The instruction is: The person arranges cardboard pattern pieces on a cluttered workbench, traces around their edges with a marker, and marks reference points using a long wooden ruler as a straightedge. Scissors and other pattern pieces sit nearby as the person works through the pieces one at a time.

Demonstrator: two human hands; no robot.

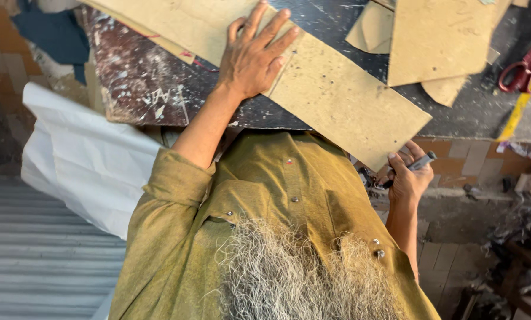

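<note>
Seen from above the person's own chest: at far left a white sheet [81, 160] hangs beside a dark, paint-flecked worktable [147, 83]. On the table lies a long tan cardboard strip [348, 106], running diagonally from upper left to lower right, its lower end jutting past the table edge. It looks thin, light and fairly stiff, likely to slide on the smooth top unless pressed down, and to crease if bent. The flat middle suits pressing, the long edges suit lifting. The left hand [253, 53] rests palm down on the strip's upper part, fingers spread and straight, pinning it and gripping nothing. Further right, at the overhanging corner, the right hand [407, 175] has its fingers curled closed around a dark marker [422, 161], fingertips just touching the cardboard's edge. Beyond lie more cut cardboard pieces [437, 35], then red-handled scissors [520, 68] and a yellow measuring tape [523, 101] at far right.
</note>
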